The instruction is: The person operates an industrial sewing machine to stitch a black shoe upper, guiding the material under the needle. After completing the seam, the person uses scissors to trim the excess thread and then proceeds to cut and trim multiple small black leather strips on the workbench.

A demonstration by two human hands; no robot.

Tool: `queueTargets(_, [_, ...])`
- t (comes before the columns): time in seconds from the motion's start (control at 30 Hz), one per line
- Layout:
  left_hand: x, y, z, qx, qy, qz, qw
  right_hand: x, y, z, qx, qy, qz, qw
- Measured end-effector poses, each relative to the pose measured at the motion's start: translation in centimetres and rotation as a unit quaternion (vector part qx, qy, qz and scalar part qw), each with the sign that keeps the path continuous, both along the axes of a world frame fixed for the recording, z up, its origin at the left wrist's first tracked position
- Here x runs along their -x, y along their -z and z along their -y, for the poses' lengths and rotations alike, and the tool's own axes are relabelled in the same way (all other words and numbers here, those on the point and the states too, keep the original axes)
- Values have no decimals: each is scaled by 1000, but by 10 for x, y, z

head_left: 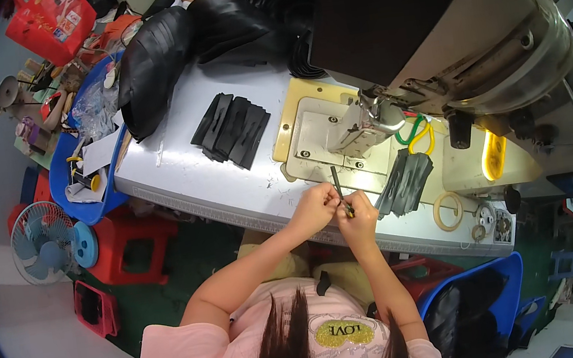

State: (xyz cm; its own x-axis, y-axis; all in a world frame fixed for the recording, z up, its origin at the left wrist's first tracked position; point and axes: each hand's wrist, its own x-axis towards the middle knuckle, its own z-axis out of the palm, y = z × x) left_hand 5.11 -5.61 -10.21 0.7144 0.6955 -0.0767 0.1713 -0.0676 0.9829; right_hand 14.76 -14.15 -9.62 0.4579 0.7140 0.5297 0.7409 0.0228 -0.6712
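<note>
Close together over the front edge of the sewing machine table, my two hands work at a narrow black strip that stands up between them. My left hand is closed, fingertips pinched at the strip. My right hand is closed too, around the strip's lower end. A small dark and yellowish bit shows at the right fingers, too small to name. Just right of my right hand lies a pile of flat black pieces. Further left, a second pile of black pieces rests on the table.
The sewing machine towers at the right, its plate ahead of my hands. Green- and yellow-handled scissors and a tape roll lie near it. Large black stacks stand behind; blue bins flank the table.
</note>
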Motion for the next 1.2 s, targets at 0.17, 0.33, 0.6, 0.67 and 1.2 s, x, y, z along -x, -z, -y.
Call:
queueTargets(0.17, [-2,-9,1,0,-4,-17,1000,-6,2,1,7,-11,-98,995])
queueTargets(0.33, [-2,-11,6,-52,1,-34,998,-10,-3,4,22,-28,-137,990])
queueTargets(0.6, [-5,-12,9,80,30,59,995,-2,-22,12,-11,8,-164,986])
queueTargets(0.67, [-5,-20,12,55,31,43,997,-5,-16,15,-26,7,-177,984])
queueTargets(1.2, [-93,-25,15,-129,26,11,991,-100,-88,132,-174,312,-130,925])
